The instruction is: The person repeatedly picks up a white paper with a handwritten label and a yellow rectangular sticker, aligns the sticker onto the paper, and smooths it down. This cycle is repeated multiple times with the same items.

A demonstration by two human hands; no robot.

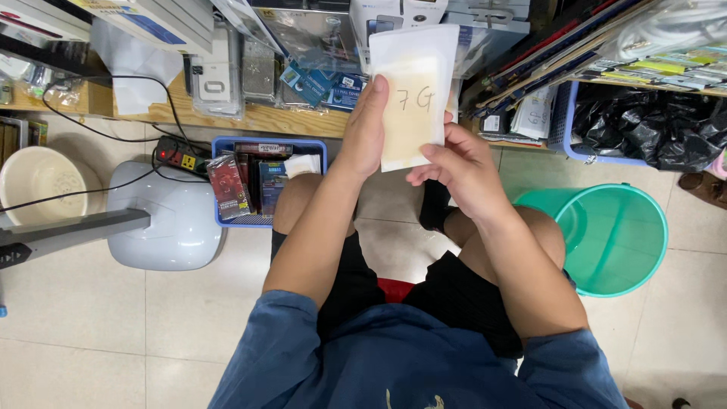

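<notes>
Both hands grip a flat white packet [413, 95] upright: the left hand [366, 129] clasps its left edge, the right hand [462, 170] pinches its lower right corner. A blue basket [227, 144] sits below-left of the packet, a green bucket [617, 235] below-right.

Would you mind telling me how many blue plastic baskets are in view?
2. One blue basket sits on the floor left of the left hand, holding packets. The other blue basket is on the right beside black bags, partly hidden; more may be out of view.

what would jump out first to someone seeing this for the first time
A flat white packet with handwriting on it, held up at top centre by the left hand and right hand. Next, the bright green bucket on the floor at right, and the blue basket of small boxes at left.
</notes>
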